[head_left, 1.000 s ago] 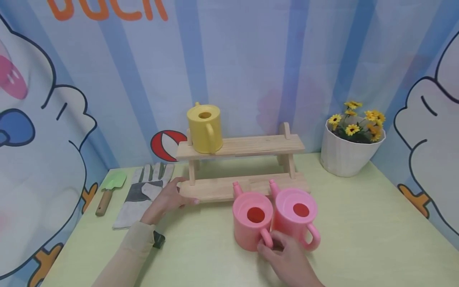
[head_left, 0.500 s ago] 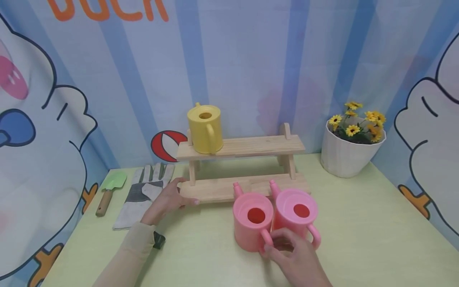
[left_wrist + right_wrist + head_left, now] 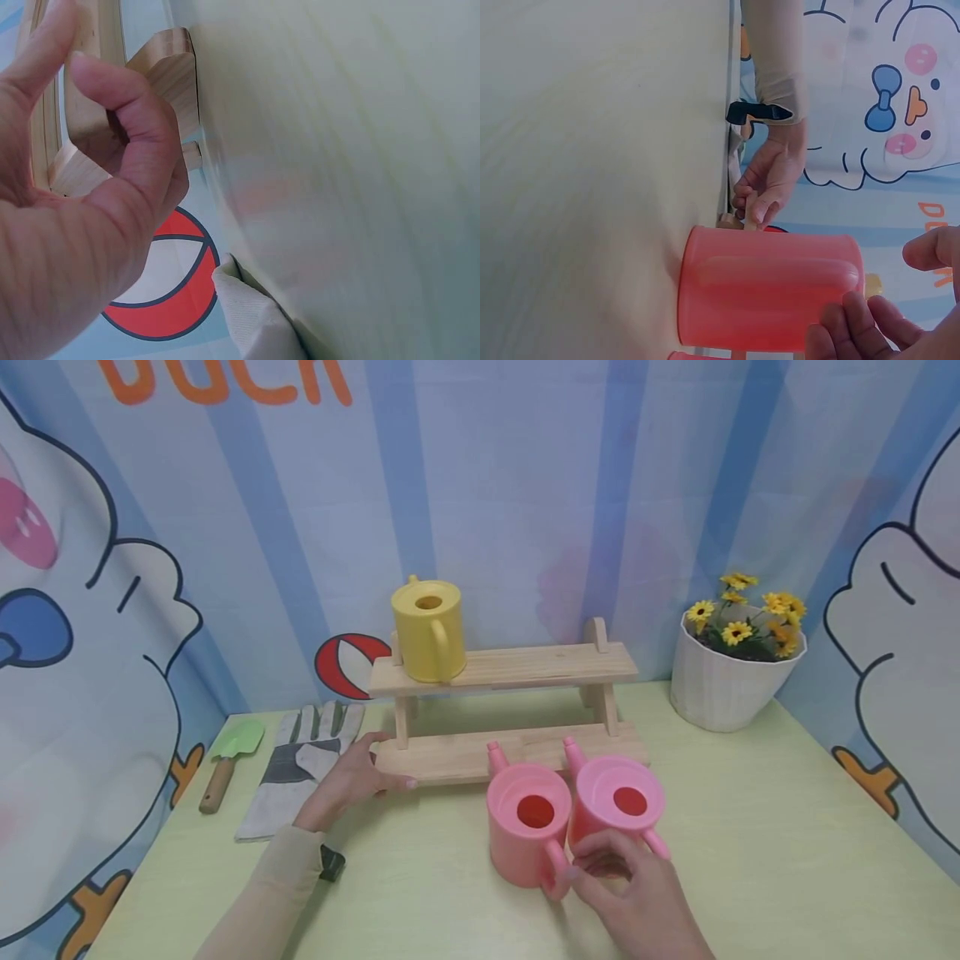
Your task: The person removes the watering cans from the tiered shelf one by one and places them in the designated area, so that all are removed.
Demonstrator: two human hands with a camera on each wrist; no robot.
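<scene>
My left hand (image 3: 360,770) grips the left end of the lower board of a wooden two-step shelf (image 3: 472,750), its curled fingers and thumb (image 3: 112,82) around the board end in the left wrist view. Two pink watering cans (image 3: 525,827) stand side by side in front of the shelf, spouts towards it. Beside the left can's handle, in front of the right pink watering can (image 3: 617,777), is my right hand (image 3: 637,889). Thumb and fingers stand apart with nothing between them in the right wrist view, the fingertips (image 3: 847,322) overlapping a pink can (image 3: 772,289).
A yellow watering can (image 3: 429,631) stands on the shelf's upper left. Left of the shelf lie a work glove (image 3: 300,777) and a green trowel (image 3: 225,764) with a wooden handle. A white pot (image 3: 727,685) of yellow flowers stands at back right, against a printed backdrop.
My right hand has let go of the left pink can's handle and moved slightly right, its thumb and fingers parting. The left hand, shelf and cans have stayed in place.
</scene>
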